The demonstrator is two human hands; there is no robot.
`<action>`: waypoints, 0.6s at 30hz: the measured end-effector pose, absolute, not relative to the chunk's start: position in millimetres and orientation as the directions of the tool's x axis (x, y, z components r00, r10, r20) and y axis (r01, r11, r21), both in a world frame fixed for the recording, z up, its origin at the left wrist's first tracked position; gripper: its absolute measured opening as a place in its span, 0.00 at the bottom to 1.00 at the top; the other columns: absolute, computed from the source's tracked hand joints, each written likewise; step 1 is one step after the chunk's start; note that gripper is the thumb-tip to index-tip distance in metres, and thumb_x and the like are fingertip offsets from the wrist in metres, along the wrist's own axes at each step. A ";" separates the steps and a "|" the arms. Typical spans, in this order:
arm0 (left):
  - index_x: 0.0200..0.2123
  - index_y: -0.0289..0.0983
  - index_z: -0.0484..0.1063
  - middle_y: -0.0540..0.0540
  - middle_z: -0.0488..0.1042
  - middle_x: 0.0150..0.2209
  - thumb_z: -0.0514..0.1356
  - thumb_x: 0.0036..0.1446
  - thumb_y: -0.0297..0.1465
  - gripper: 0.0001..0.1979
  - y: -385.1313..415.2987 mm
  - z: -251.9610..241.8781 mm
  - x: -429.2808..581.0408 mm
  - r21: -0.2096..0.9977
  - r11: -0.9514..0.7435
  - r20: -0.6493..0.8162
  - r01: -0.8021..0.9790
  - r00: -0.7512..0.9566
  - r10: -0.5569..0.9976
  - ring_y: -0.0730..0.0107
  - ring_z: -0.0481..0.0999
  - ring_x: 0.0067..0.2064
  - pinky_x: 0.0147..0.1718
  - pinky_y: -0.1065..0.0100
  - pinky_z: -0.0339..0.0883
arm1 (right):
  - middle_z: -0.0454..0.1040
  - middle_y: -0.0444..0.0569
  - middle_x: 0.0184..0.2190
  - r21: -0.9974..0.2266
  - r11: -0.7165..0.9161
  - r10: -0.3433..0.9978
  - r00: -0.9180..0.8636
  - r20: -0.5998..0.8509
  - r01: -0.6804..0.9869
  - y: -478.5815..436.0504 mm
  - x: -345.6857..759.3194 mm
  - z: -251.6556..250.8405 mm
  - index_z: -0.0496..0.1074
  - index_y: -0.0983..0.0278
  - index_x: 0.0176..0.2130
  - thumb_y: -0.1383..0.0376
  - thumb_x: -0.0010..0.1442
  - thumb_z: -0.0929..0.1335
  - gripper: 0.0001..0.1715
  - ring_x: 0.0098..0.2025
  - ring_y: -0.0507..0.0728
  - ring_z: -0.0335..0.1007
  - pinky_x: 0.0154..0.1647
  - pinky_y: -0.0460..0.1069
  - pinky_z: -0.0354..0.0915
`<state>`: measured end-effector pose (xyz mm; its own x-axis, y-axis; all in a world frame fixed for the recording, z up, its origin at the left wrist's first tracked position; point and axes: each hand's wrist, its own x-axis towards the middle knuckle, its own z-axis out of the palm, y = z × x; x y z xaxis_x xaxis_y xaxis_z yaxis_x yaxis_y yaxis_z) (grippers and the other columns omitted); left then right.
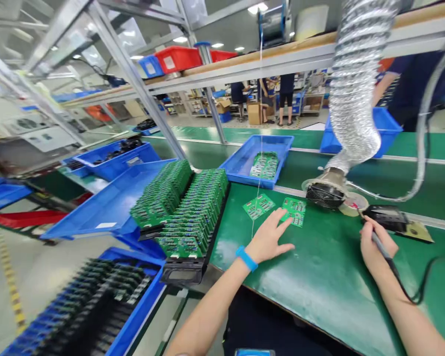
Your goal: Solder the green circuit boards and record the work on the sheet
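Observation:
My left hand (269,237) lies flat and open on the green bench mat (319,277), fingertips just short of a green circuit board (294,211). A second board (258,206) lies to its left, and a blue wristband (246,258) circles that wrist. My right hand (378,252) grips a black-corded soldering iron (383,248), whose tip is hard to make out. Close beyond that hand sits a black soldering stand (385,218). A round roll of tape or solder (353,203) lies between the boards and the stand.
Black racks hold several rows of green boards (193,212) at the bench's left edge, with more in a blue tray (96,306) below. A fume fan (324,195) hangs on silver ducting (356,74). A blue tray of boards (255,158) stands ahead; a co-worker (411,84) stands at right.

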<state>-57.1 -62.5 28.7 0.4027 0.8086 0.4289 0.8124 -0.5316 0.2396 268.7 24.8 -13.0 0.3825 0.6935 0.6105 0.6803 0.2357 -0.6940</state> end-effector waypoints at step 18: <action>0.68 0.37 0.56 0.29 0.62 0.63 0.70 0.37 0.54 0.58 -35.7 14.1 -13.3 0.293 -0.578 0.106 0.762 0.575 0.812 0.38 0.64 0.63 0.61 0.45 0.60 | 0.66 0.50 0.13 -0.853 0.043 0.488 0.734 0.472 0.520 45.2 402.4 46.5 0.78 0.74 0.31 0.53 0.66 0.57 0.33 0.17 0.59 0.66 0.23 0.51 0.65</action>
